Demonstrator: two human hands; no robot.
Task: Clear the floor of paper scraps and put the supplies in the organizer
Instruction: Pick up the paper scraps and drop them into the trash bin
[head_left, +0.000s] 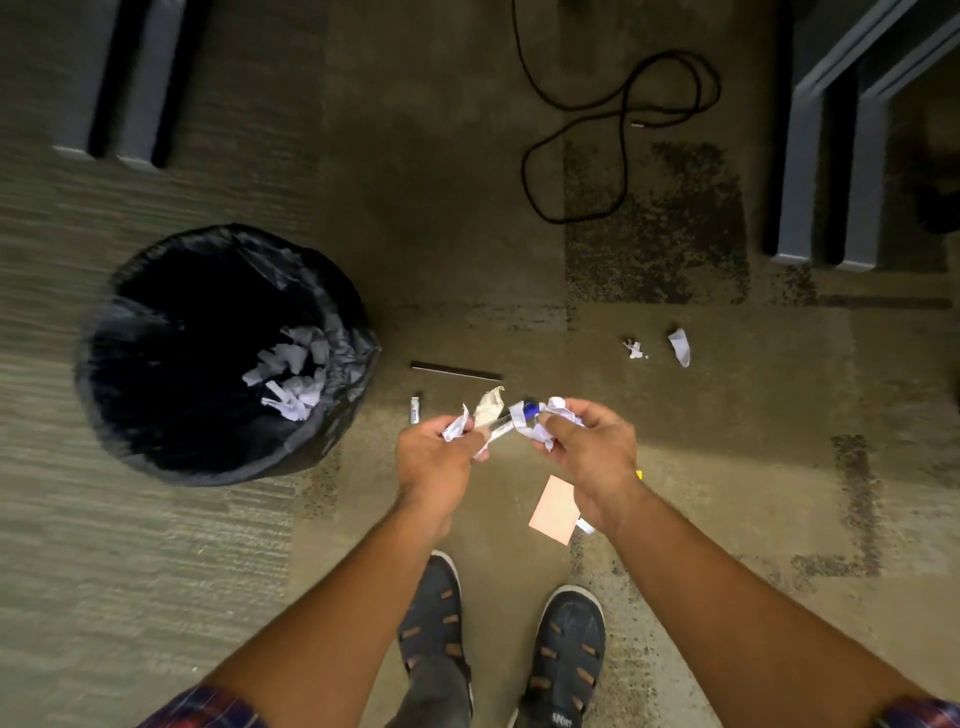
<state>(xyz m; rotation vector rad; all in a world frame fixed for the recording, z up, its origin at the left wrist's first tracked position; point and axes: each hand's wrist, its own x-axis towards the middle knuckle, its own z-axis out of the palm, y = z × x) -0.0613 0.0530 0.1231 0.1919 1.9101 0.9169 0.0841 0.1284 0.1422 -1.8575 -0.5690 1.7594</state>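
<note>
My left hand (434, 460) is closed around crumpled white and cream paper scraps (480, 415). My right hand (592, 447) grips more crumpled paper (558, 410) together with a blue-capped pen (527, 410) that reaches toward the left hand. Both hands are held above the carpet, just right of a round bin with a black liner (228, 353), which has white scraps inside. Two small paper scraps (680, 347) lie on the carpet to the upper right. A dark stick-like supply (456, 371) and a small white tube (414, 409) lie near the bin.
A pink sticky note (555, 510) lies under my right wrist, with a yellow bit (639, 474) beside it. A black cable (618, 124) loops on the carpet farther away. Grey furniture legs (831, 171) stand at the right and the top left (140, 83). My shoes (569, 654) are below.
</note>
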